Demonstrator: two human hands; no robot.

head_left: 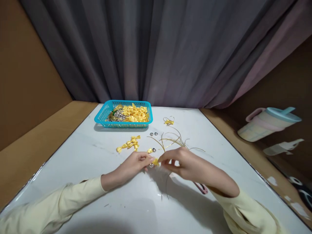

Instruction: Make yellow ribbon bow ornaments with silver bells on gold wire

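Observation:
A small yellow ribbon bow (155,161) with a silver bell (151,165) against it is pinched between the thumb and fingers of my left hand (135,164). My right hand (181,161) is at the bow's right side, its thumb and fingertips closed together; what they grip is too small to make out. A thin wire (166,185) hangs below those fingers. Just beyond the hands lie another yellow bow (149,150) and a silver bell (154,149). Several loose yellow bows (130,143) are spread past my left hand, and gold wires (174,140) fan out beyond my right.
A blue basket (122,124) of yellow bows, bells and wire stands at the back left. Near the back lies a wired yellow bow (168,122). Pink-handled scissors (202,188) are partly under my right arm. A lidded tumbler (265,125) stands on the right.

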